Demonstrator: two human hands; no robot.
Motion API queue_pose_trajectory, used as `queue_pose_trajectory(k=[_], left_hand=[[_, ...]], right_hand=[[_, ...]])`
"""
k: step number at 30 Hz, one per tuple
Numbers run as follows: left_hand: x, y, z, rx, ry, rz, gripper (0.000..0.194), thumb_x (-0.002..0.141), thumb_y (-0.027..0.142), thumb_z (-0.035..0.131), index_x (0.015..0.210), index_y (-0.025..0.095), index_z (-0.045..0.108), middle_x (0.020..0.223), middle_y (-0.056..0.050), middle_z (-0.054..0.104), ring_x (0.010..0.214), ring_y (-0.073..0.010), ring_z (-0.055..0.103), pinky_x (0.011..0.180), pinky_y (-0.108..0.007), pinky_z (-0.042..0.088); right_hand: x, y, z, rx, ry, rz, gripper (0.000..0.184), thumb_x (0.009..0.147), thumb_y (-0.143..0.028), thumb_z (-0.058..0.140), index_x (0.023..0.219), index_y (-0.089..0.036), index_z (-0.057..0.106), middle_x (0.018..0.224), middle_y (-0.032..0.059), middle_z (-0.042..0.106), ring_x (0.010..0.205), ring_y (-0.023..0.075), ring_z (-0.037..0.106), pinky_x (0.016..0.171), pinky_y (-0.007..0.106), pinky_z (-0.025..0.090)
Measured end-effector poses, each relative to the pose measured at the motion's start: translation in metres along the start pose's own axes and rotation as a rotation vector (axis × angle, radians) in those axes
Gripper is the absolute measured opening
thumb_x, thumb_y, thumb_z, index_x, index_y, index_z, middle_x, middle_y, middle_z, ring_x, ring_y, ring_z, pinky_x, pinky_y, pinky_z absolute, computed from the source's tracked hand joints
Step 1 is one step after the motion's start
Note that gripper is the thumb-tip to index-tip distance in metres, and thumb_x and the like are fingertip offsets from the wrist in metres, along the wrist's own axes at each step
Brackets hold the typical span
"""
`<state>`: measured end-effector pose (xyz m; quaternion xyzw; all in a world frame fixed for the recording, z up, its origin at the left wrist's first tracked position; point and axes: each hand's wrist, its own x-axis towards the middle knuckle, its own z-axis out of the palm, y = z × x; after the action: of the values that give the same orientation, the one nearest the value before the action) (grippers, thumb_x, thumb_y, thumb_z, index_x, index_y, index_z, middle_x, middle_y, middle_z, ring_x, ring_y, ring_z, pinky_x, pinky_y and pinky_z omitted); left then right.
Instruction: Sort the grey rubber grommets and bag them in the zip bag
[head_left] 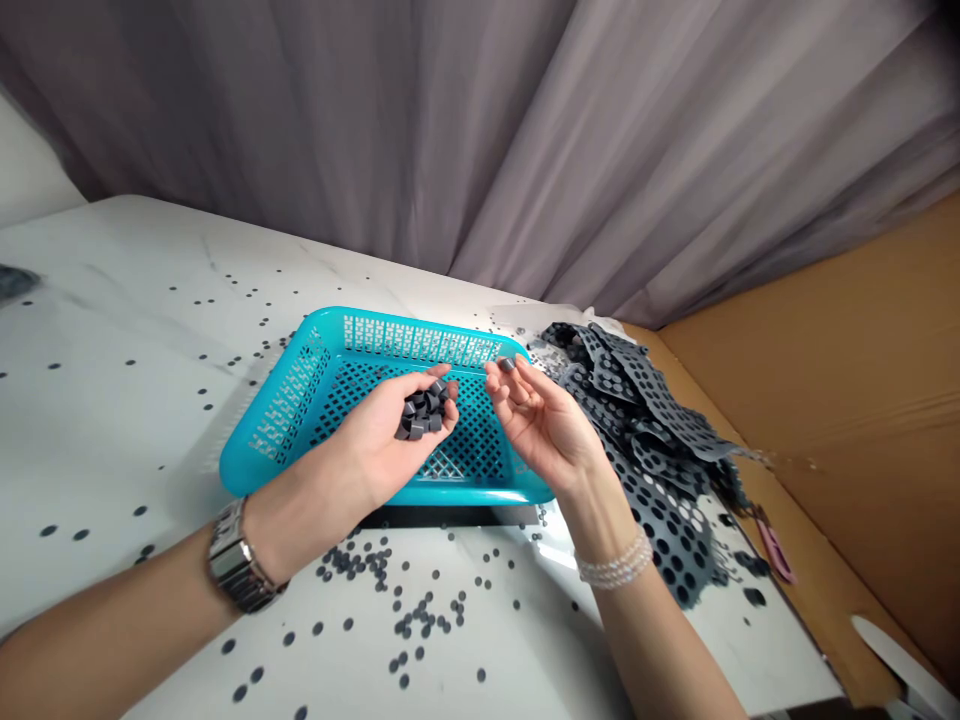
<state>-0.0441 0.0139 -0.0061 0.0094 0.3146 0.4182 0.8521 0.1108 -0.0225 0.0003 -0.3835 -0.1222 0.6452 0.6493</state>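
Note:
Over a turquoise plastic basket (259,440), my left hand (382,425) is cupped around a heap of small dark grey plugs (424,412). The plugs look short and round, like little cylinders or rings. To its right, my right hand (551,420) pinches a single grey plug (508,364) between thumb and fingertip, apart from the heap. The basket has latticed sides and a mesh floor. It rests on something dark, partly hidden under its front edge. Around my left wrist is a metal watch (244,560); a beaded bracelet (615,563) circles my right wrist.
Many small dark discs (427,615) lie scattered over the white marbled table (112,270). Punched dark grey sheets (660,400) are piled to the right, against a cardboard panel (847,400). A pink-handled tool (774,545) lies beside them. A grey curtain (375,130) hangs behind.

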Motion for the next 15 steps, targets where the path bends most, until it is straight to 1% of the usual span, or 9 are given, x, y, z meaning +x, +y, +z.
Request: queue_pose_trajectory(k=[4,7,9,11,12,13,15], left_hand=[[-0.001,0.000,0.001,-0.010,-0.014,0.003,0.026,0.075,-0.005,0.054,0.094,0.012,0.061,0.089,-0.009,0.062,0.074,-0.0150,0.059,0.058,-0.023,0.054],[-0.003,0.000,0.003,-0.014,-0.023,-0.015,0.025,0.076,-0.004,0.052,0.094,0.011,0.061,0.085,-0.010,0.062,0.072,-0.0153,0.058,0.055,-0.023,0.054],[-0.005,0.000,0.005,-0.001,-0.035,-0.042,0.022,0.077,-0.003,0.052,0.094,0.009,0.060,0.083,-0.010,0.061,0.071,-0.0149,0.058,0.052,-0.021,0.052],[-0.007,0.000,0.008,0.024,-0.046,-0.070,0.018,0.079,-0.002,0.052,0.092,0.007,0.061,0.081,-0.011,0.059,0.069,-0.0138,0.057,0.049,-0.018,0.049],[-0.007,0.000,0.009,0.038,-0.051,-0.080,0.016,0.079,-0.001,0.052,0.091,0.006,0.061,0.080,-0.011,0.058,0.068,-0.0134,0.056,0.048,-0.017,0.048],[-0.008,-0.001,0.009,0.050,-0.055,-0.086,0.016,0.079,-0.001,0.052,0.090,0.005,0.061,0.079,-0.011,0.058,0.068,-0.0131,0.056,0.047,-0.016,0.048],[-0.009,-0.001,0.011,0.075,-0.058,-0.089,0.016,0.079,-0.001,0.052,0.091,0.004,0.062,0.079,-0.011,0.057,0.067,-0.0126,0.055,0.047,-0.016,0.047]], right_hand=[[0.000,0.001,0.000,0.002,-0.006,-0.002,0.005,0.082,-0.015,0.063,0.079,-0.012,0.066,0.079,0.0100,0.075,0.068,0.0116,0.070,0.068,0.017,0.057],[0.001,0.000,-0.002,-0.004,-0.019,0.000,0.004,0.080,-0.013,0.062,0.078,-0.013,0.066,0.079,0.0089,0.074,0.072,0.0121,0.069,0.068,0.018,0.057],[0.002,-0.002,-0.003,-0.012,-0.038,0.020,0.007,0.078,-0.014,0.060,0.078,-0.012,0.066,0.081,0.0098,0.073,0.074,0.0129,0.068,0.067,0.019,0.056],[0.002,-0.003,-0.004,-0.032,-0.050,0.036,0.013,0.078,-0.019,0.056,0.078,-0.011,0.066,0.081,0.0113,0.071,0.070,0.0127,0.065,0.060,0.019,0.054],[0.001,-0.004,-0.005,-0.053,-0.054,0.035,0.015,0.078,-0.022,0.055,0.077,-0.011,0.066,0.079,0.0106,0.069,0.065,0.0115,0.062,0.054,0.019,0.051],[0.001,-0.004,-0.005,-0.087,-0.062,0.031,0.016,0.079,-0.024,0.054,0.074,-0.012,0.064,0.075,0.0084,0.066,0.058,0.0096,0.057,0.046,0.018,0.046],[-0.002,-0.003,-0.004,-0.204,-0.097,-0.008,0.017,0.080,-0.026,0.056,0.071,-0.014,0.062,0.061,0.0005,0.056,0.046,0.0056,0.041,0.035,0.016,0.029]])
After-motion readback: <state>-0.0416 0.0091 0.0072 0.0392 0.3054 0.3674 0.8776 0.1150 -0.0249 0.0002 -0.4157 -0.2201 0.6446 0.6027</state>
